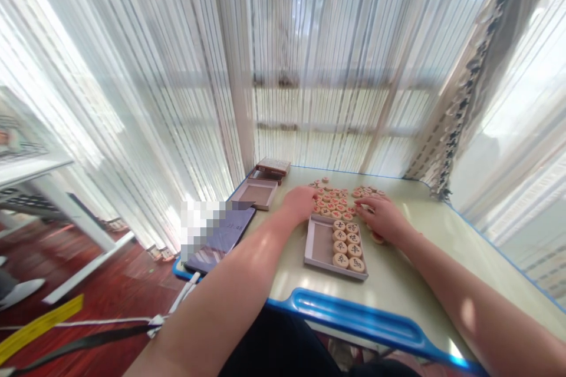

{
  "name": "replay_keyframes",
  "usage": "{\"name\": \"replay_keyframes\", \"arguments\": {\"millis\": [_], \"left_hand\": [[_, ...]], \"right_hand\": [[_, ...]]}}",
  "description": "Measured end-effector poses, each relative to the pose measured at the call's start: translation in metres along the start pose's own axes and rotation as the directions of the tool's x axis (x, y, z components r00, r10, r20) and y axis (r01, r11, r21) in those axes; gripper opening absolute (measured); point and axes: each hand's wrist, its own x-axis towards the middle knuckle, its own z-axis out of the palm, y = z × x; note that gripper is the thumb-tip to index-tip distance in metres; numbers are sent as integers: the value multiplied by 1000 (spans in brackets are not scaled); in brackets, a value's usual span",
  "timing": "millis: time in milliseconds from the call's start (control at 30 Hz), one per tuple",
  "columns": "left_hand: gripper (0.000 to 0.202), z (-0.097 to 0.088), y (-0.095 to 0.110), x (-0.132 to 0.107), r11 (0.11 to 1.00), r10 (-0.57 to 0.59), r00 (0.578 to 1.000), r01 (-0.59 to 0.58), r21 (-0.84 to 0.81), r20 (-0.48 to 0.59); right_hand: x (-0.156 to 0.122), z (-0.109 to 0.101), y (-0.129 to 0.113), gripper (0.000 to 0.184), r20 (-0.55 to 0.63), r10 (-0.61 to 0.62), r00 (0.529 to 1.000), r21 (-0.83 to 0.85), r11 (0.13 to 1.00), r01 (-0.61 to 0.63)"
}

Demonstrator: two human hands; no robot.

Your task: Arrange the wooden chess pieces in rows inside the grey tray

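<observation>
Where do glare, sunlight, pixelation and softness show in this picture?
Head view: the curtain is washed out near the left edge; head view: sun patches fall on both forearms; head view: blocky pixelation hides an area by the tablet; head view: the tray's pieces read clearly, farther pieces look softer.

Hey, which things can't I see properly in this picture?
In the head view:
Left hand: most fingers hidden behind the hand itself.
Dark-screened device: partly covered by a pixelated patch.
Far round pieces: markings too small to read.
Shoe: its wearer is cut off by the left edge.

Blue-edged table (424, 218), round pieces (339, 202), two shallow trays (321, 241), phone (225, 241)
</observation>
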Motion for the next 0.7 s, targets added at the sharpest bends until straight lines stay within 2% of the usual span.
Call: {"name": "replay_keyframes", "arguments": {"millis": [233,367,533,700], "left_hand": [[33,3,-7,3,1000,-16,1000,17,-22,20],[36,1,-10,4,998,-26,999,28,-50,44],[35,-2,-10,2,995,-55,995,62,-77,88],[36,0,-11,4,988,-80,996,85,-128,49]], "right_hand": [[0,5,-3,32,16,-2,1000,14,1000,2],[-2,3,-2,38,-6,47,999,58,997,-46],[-4,0,-3,32,38,91,995,93,991,-94],[-4,1,-2,32,27,101,995,82,991,-103]]}}
